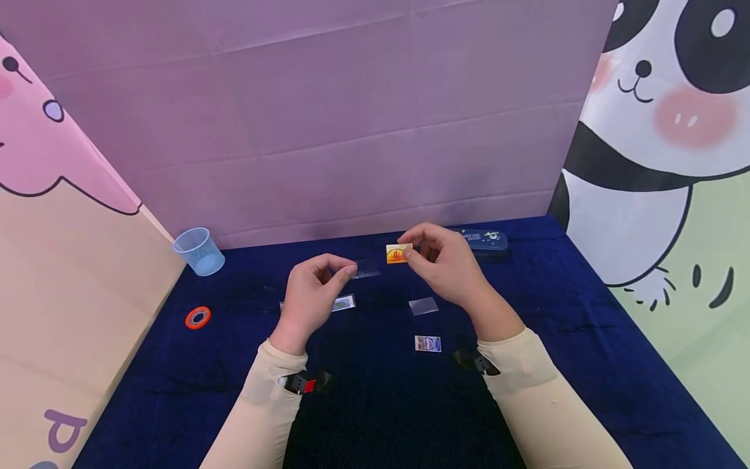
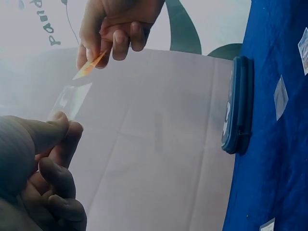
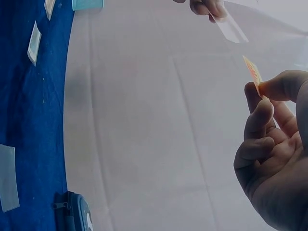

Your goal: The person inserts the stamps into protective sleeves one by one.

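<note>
My left hand (image 1: pixel 313 290) pinches a clear plastic card sleeve (image 1: pixel 367 268) between thumb and forefinger, raised above the table. In my right hand (image 1: pixel 442 264) a small yellow-and-orange card (image 1: pixel 397 253) is pinched by one end, its free end pointing at the sleeve. In the left wrist view the card (image 2: pixel 90 67) is just past the sleeve's far end (image 2: pixel 72 101), with a small gap between them. The right wrist view also shows the sleeve (image 3: pixel 233 31) and card (image 3: pixel 252 71) apart.
On the dark blue cloth lie another clear sleeve (image 1: pixel 423 306), a small printed card (image 1: pixel 428 344) and a sleeved card (image 1: pixel 344 302) partly behind my left hand. An orange tape roll (image 1: pixel 198 318) and blue cup (image 1: pixel 200 251) stand left. A blue pencil case (image 1: pixel 486 241) lies back right.
</note>
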### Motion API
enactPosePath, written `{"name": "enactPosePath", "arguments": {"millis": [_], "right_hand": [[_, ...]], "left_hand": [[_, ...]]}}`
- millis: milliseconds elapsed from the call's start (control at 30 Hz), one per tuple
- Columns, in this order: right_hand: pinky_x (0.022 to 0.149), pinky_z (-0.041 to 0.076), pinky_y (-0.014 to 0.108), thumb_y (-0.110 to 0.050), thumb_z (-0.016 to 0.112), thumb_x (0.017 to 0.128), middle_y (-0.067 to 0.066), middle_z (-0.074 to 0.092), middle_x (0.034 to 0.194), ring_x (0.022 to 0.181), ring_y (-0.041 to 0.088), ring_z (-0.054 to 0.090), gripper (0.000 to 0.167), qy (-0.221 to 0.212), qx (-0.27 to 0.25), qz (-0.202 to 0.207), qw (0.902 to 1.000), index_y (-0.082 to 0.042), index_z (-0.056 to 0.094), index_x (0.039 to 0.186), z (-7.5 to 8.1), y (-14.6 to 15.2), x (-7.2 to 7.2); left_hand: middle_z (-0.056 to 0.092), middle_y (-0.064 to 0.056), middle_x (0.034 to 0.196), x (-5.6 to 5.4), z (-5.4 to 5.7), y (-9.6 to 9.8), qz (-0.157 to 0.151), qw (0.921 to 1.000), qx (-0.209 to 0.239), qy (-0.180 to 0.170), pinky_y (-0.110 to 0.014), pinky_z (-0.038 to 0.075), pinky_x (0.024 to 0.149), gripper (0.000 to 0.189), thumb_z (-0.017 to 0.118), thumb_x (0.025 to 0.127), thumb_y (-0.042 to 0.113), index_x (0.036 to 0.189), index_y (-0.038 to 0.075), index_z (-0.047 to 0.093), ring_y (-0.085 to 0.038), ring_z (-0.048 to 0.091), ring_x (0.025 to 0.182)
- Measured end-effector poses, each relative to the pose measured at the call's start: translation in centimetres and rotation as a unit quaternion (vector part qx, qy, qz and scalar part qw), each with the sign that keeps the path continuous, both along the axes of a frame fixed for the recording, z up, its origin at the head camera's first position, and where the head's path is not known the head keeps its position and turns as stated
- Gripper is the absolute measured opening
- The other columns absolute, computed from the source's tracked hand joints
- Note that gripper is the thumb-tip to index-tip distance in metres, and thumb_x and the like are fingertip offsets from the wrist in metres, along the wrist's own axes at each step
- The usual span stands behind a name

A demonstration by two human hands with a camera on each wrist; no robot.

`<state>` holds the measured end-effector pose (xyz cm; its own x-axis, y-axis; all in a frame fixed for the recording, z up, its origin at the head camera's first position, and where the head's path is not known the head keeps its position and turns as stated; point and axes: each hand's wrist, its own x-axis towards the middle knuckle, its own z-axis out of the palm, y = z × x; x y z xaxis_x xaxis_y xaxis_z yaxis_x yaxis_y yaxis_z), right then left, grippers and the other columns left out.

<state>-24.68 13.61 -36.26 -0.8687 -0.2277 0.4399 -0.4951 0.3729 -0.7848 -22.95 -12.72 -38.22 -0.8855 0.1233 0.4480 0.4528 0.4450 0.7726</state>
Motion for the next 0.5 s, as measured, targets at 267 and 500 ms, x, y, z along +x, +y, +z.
{"name": "enactPosePath", "arguments": {"millis": [267,500], "right_hand": [[0.058,0.046,0.032,-0.012,0.069,0.101,0.002,0.065,0.085,0.068,0.026,0.053,0.016,0.004,0.003,-0.003,1.0000,-0.016,0.073,0.116,-0.11,-0.42,0.20],[0.059,0.047,0.032,-0.011,0.070,0.100,0.002,0.067,0.086,0.069,0.025,0.054,0.016,0.006,0.004,-0.005,1.0000,-0.016,0.073,0.115,-0.23,-0.66,0.18]], "left_hand": [[0.073,0.005,0.086,-0.09,-0.04,-0.14,-0.003,1.0000,-0.002,-0.002,-0.033,0.040,0.056,0.019,0.068,0.103,0.031,0.099,0.017,0.080,-0.019,0.051,0.062],[0.073,0.006,0.087,-0.19,-0.03,-0.21,-0.010,0.9999,0.002,-0.006,-0.034,0.043,0.064,0.024,0.062,0.107,0.032,0.099,0.017,0.078,-0.017,0.057,0.069]]}}
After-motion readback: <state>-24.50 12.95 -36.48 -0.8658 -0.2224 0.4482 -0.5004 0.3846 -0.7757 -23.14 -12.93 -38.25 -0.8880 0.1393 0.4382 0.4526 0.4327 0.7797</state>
